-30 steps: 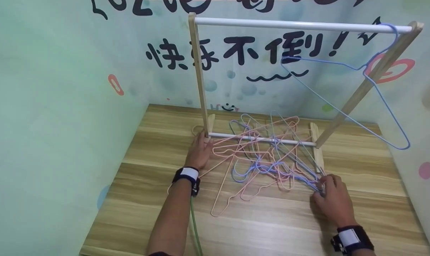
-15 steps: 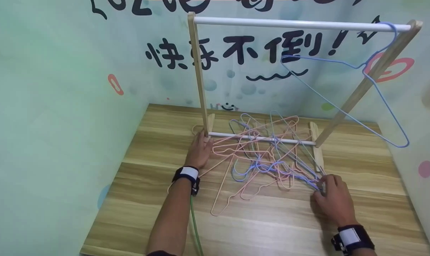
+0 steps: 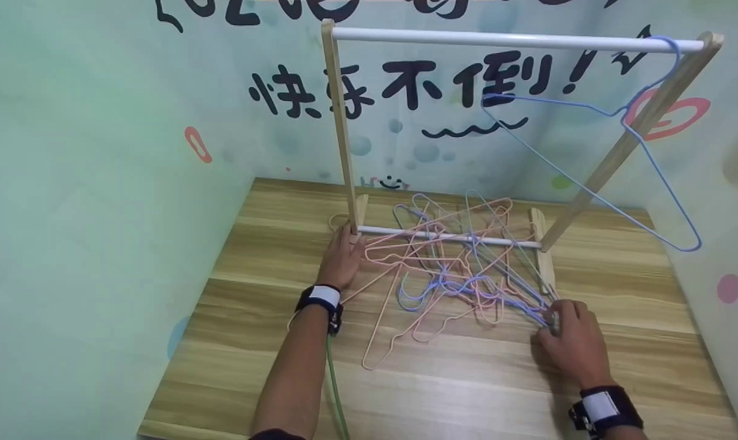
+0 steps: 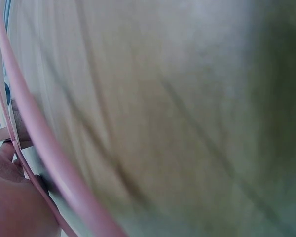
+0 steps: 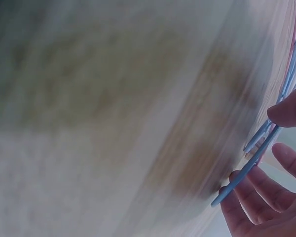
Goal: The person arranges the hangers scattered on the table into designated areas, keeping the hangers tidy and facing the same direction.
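A wooden clothes rack (image 3: 339, 122) with white bars stands in the head view. My left hand (image 3: 339, 260) grips the foot of its left post, where a pink hanger (image 4: 49, 148) crosses close in front in the left wrist view. On the floor under and before the rack lies a tangled pile of pink, blue and greenish wire hangers (image 3: 460, 287). At the pile's right end my right hand (image 3: 577, 342) holds the ends of several hangers, blue wires (image 5: 249, 165) lying between thumb and fingers. One blue hanger (image 3: 558, 101) hangs at the top bar's right end.
The wood-grain floor (image 3: 467, 391) meets pale printed walls (image 3: 100, 183) at the left, back and right. A green cord (image 3: 335, 391) runs beside the left forearm. The rack's right foot (image 3: 545, 272) lies close behind the right hand.
Hardly anything differs; the head view has shifted very slightly. Both hands stay where they were, and the hangers keep their places.
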`<action>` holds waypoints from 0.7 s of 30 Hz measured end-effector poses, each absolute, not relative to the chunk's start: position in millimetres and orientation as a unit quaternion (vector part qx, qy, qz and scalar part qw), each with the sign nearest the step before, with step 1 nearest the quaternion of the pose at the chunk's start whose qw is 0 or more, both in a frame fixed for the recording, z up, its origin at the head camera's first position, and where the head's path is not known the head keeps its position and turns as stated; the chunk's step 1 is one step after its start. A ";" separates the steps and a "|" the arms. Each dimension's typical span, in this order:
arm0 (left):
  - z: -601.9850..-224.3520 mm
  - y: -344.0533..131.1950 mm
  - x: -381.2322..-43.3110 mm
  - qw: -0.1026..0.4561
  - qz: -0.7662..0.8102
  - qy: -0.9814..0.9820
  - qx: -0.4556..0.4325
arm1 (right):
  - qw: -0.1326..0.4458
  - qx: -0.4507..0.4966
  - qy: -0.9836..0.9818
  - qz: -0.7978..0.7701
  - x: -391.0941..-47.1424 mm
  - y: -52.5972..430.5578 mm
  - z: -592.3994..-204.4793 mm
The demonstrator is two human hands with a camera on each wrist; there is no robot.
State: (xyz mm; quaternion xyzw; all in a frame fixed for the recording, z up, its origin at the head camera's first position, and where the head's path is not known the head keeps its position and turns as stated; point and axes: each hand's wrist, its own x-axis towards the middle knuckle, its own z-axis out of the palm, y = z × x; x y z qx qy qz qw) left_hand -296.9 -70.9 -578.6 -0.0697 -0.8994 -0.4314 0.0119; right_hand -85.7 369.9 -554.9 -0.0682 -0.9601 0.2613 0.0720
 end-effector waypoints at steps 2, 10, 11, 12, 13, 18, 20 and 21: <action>-578.1 -70.8 -297.1 0.015 -0.432 -0.899 -0.072 | 0.071 -0.069 -0.960 0.260 -85.0 369.6 -554.3; -575.2 -70.6 -293.6 0.005 -0.424 -0.903 -0.064 | 0.084 -0.063 -0.958 0.266 -82.5 370.1 -552.9; -574.6 -70.7 -293.1 0.001 -0.423 -0.904 -0.062 | 0.086 -0.061 -0.958 0.267 -82.4 370.4 -552.8; -574.1 -70.8 -292.7 -0.001 -0.422 -0.905 -0.061 | 0.087 -0.061 -0.958 0.268 -82.1 370.5 -552.5; -573.7 -70.8 -292.4 -0.003 -0.420 -0.905 -0.060 | 0.086 -0.062 -0.957 0.269 -81.8 370.6 -552.4; -572.9 -70.6 -292.6 -0.007 -0.419 -0.906 -0.056 | 0.082 -0.068 -0.957 0.270 -79.7 369.5 -551.1; -573.1 -70.3 -293.1 -0.008 -0.419 -0.906 -0.056 | 0.086 -0.068 -0.957 0.268 -78.8 369.1 -551.1; -573.4 -70.3 -293.3 -0.007 -0.421 -0.905 -0.056 | 0.089 -0.068 -0.957 0.267 -78.4 369.1 -551.3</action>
